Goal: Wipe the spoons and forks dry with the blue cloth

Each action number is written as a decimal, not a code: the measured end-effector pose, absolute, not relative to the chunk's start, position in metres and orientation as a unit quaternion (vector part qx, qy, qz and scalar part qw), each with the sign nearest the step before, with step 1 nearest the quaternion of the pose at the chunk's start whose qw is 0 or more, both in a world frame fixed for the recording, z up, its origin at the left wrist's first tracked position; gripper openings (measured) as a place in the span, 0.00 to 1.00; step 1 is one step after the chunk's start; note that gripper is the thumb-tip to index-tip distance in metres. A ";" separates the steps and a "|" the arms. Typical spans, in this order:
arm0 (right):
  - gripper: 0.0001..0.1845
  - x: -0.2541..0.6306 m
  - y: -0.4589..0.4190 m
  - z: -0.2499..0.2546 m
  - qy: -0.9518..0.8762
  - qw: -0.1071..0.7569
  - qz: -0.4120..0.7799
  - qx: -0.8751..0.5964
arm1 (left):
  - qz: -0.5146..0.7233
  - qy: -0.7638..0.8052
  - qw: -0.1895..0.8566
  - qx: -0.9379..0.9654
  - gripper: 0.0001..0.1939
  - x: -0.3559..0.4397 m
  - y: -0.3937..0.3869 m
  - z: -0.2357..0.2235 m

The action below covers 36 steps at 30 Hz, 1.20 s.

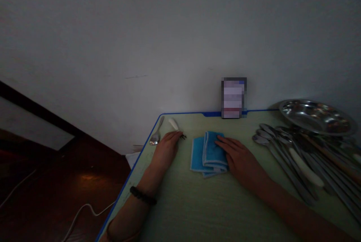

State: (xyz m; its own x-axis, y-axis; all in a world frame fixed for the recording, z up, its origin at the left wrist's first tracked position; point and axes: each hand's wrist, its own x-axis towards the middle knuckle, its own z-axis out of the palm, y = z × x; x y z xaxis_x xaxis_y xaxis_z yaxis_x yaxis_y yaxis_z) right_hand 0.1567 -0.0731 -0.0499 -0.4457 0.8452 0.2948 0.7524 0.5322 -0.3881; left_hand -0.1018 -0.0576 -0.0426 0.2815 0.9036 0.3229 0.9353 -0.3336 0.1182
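Observation:
My left hand is at the table's far left, its fingers closed over the middle of a fork with a white handle. The dark tines poke out past the fingertips. Just left of that hand lies a metal spoon, bowl toward me. My right hand grips the right side of a folded blue cloth with pale edging, fingers on top and the thumb hidden. The cloth rests on the table in uneven layers.
Many metal spoons and other utensils lie in a heap on the right. Behind them stands a shiny steel bowl. A phone-like screen leans on the wall. The green table has a blue edge; a white cable runs below left.

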 end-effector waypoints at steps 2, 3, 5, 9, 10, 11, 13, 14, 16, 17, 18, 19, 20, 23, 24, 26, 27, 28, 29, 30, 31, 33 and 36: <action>0.22 0.156 -0.077 -0.048 -0.836 0.231 0.105 -0.486 | -0.172 -0.555 0.037 -0.813 0.26 -0.097 -0.058 -0.040; 0.24 0.155 -0.078 -0.047 -0.834 0.227 0.106 -0.492 | -0.175 -0.551 0.041 -0.815 0.26 -0.096 -0.058 -0.040; 0.33 0.154 -0.082 -0.047 -0.833 0.214 0.105 -0.499 | -0.177 -0.560 0.068 -0.807 0.27 -0.096 -0.056 -0.040; 0.45 0.153 -0.083 -0.050 -0.832 0.209 0.102 -0.504 | -0.167 -0.592 0.112 -0.780 0.24 -0.099 -0.048 -0.045; 0.42 0.153 -0.083 -0.050 -0.828 0.215 0.106 -0.507 | -0.167 -0.594 0.112 -0.779 0.23 -0.099 -0.046 -0.046; 0.38 0.154 -0.082 -0.051 -0.823 0.222 0.112 -0.510 | -0.169 -0.594 0.111 -0.779 0.22 -0.099 -0.044 -0.047; 0.30 0.155 -0.079 -0.051 -0.811 0.242 0.133 -0.516 | -0.175 -0.595 0.111 -0.777 0.20 -0.096 -0.040 -0.049; 0.28 0.157 -0.077 -0.051 -0.804 0.256 0.148 -0.516 | -0.179 -0.597 0.111 -0.774 0.19 -0.094 -0.039 -0.049; 0.26 0.160 -0.074 -0.050 -0.782 0.298 0.189 -0.514 | -0.188 -0.599 0.112 -0.770 0.16 -0.090 -0.035 -0.048; 0.25 0.162 -0.073 -0.050 -0.765 0.326 0.215 -0.513 | -0.192 -0.599 0.110 -0.770 0.15 -0.088 -0.033 -0.047; 0.24 0.164 -0.072 -0.050 -0.740 0.357 0.243 -0.516 | -0.197 -0.596 0.107 -0.771 0.14 -0.087 -0.031 -0.046; 0.22 0.167 -0.070 -0.049 -0.706 0.391 0.271 -0.525 | -0.200 -0.590 0.101 -0.776 0.13 -0.086 -0.029 -0.046; 0.21 0.169 -0.069 -0.049 -0.663 0.425 0.296 -0.541 | -0.202 -0.583 0.093 -0.782 0.12 -0.086 -0.027 -0.045; 0.25 0.176 -0.066 -0.048 -0.522 0.501 0.352 -0.594 | -0.203 -0.559 0.055 -0.802 0.08 -0.084 -0.024 -0.041; 0.27 0.177 -0.065 -0.048 -0.487 0.516 0.367 -0.601 | -0.204 -0.552 0.041 -0.807 0.07 -0.083 -0.024 -0.040; 0.30 0.180 -0.063 -0.049 -0.441 0.536 0.396 -0.601 | -0.214 -0.545 0.016 -0.811 0.08 -0.079 -0.028 -0.037; 0.31 0.181 -0.061 -0.050 -0.424 0.543 0.406 -0.600 | -0.226 -0.546 0.008 -0.807 0.09 -0.076 -0.031 -0.036; 0.32 0.182 -0.061 -0.051 -0.413 0.547 0.412 -0.600 | -0.242 -0.550 0.003 -0.799 0.10 -0.072 -0.035 -0.035; 0.32 0.183 -0.060 -0.052 -0.409 0.548 0.414 -0.600 | -0.261 -0.559 0.000 -0.787 0.12 -0.067 -0.039 -0.034; 0.32 0.183 -0.059 -0.053 -0.411 0.546 0.411 -0.603 | -0.282 -0.572 0.000 -0.771 0.13 -0.061 -0.045 -0.033; 0.33 0.184 -0.059 -0.055 -0.419 0.541 0.407 -0.605 | -0.300 -0.585 -0.003 -0.754 0.14 -0.054 -0.052 -0.032; 0.33 0.186 -0.059 -0.059 -0.440 0.535 0.400 -0.600 | -0.322 -0.602 -0.019 -0.730 0.15 -0.038 -0.069 -0.030; 0.34 0.186 -0.058 -0.067 -0.456 0.540 0.398 -0.585 | -0.395 -0.629 -0.196 -0.641 0.15 -0.011 -0.098 -0.030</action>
State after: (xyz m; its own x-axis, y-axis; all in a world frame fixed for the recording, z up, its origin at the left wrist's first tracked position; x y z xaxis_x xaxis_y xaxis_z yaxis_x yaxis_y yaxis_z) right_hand 0.1864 -0.0579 -0.0674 0.2681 0.9630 0.0260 0.1036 -0.0020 -0.9946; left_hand -0.0114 -0.0978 -0.0296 -0.1019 0.9605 0.2590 0.6506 -0.1326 0.7478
